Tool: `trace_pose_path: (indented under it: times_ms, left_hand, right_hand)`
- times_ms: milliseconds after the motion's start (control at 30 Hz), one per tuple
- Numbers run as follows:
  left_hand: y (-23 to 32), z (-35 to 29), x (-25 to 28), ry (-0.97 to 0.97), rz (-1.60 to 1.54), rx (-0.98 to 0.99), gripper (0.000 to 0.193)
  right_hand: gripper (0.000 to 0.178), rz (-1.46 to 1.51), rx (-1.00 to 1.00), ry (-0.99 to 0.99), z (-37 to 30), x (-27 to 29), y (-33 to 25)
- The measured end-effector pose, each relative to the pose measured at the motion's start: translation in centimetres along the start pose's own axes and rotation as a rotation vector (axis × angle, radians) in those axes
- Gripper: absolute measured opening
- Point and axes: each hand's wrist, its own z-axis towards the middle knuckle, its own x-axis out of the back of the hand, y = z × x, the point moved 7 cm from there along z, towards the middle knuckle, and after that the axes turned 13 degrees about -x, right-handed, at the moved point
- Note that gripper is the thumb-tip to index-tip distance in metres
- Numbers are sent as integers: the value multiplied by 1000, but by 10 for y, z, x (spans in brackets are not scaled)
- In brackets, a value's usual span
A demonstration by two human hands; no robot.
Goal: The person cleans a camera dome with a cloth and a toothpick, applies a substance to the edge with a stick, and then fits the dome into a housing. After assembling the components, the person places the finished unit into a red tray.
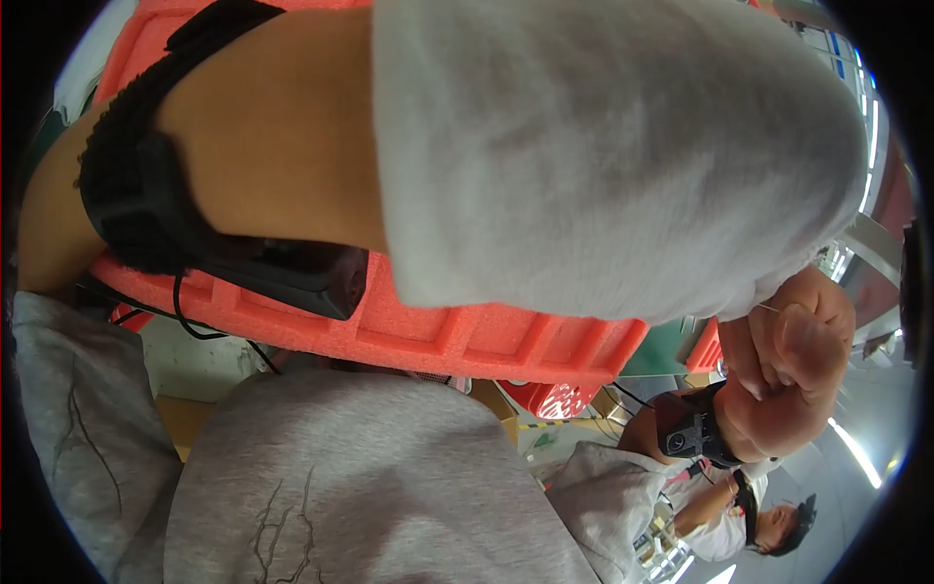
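Observation:
A tube-like piece of white cloth (pixel 603 156) covers the end of my left arm and fills the upper right. My left hand is hidden inside it, so its fingers do not show. A black strap with a small black device (pixel 292 273) sits around my left forearm. My right hand (pixel 793 360) is closed at the far right end of the cloth, thumb and curled fingers pinching its edge. A short pale thread (pixel 768 309) shows beside those fingers. Around my right wrist is a black band with a small camera (pixel 685 438).
Beneath my left arm lies a coral-red foam tray (pixel 438 336) with moulded compartments. A red object (pixel 555 400) and cables are below its right end. A green surface (pixel 654 350) shows beside the tray. Another person (pixel 725 521) in a dark cap is at the lower right.

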Motion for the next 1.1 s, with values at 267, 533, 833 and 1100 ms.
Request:
trace_pose_path:
  times_ms: [267,533,833,1100]
  left_hand:
    - [18,11,11,-56,70,70,10]
    - [36,35,16,-163,179,83,14]
    - [52,62,35,-283,162,159,15]
    - [53,74,37,-428,-12,294,18]
  right_hand:
    - [29,-85,80,-16,-7,1,-19]
    - [30,-337,270,-24,-7,-4,-33]
    - [23,-330,366,-36,-1,-1,-39]
    - [25,-294,497,52,-11,-6,-46]
